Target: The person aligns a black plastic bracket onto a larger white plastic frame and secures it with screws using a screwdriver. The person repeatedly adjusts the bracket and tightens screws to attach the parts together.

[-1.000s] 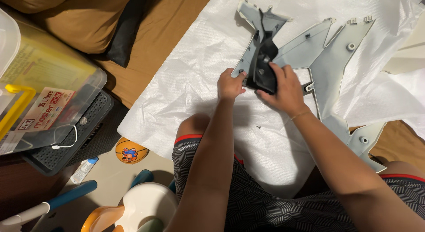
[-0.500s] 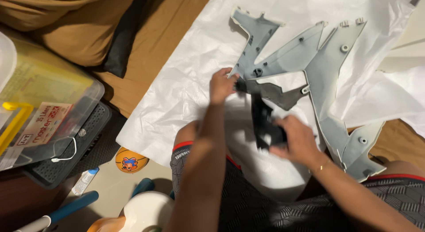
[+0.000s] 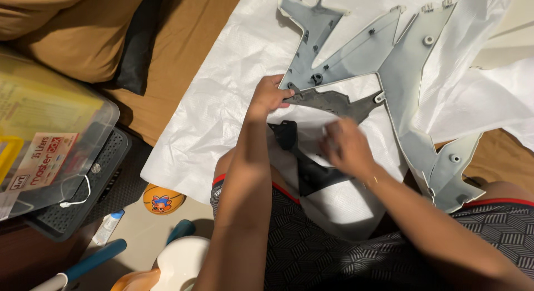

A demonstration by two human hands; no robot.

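White sheet (image 3: 222, 118) covers bed. Left hand (image 3: 268, 96) fingers pinch grey panel (image 3: 389, 74) at its near tip; right hand (image 3: 342, 146), blurred, grip unclear, over black trim piece (image 3: 303, 168) by sheet's near edge. Step: separating trim; next likely needs firmer hold.

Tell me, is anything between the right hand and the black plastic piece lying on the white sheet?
Nothing visible. The right hand hovers just beside the black plastic piece on the white sheet, though motion blur hides whether they touch. The left hand grips the grey panel further up.
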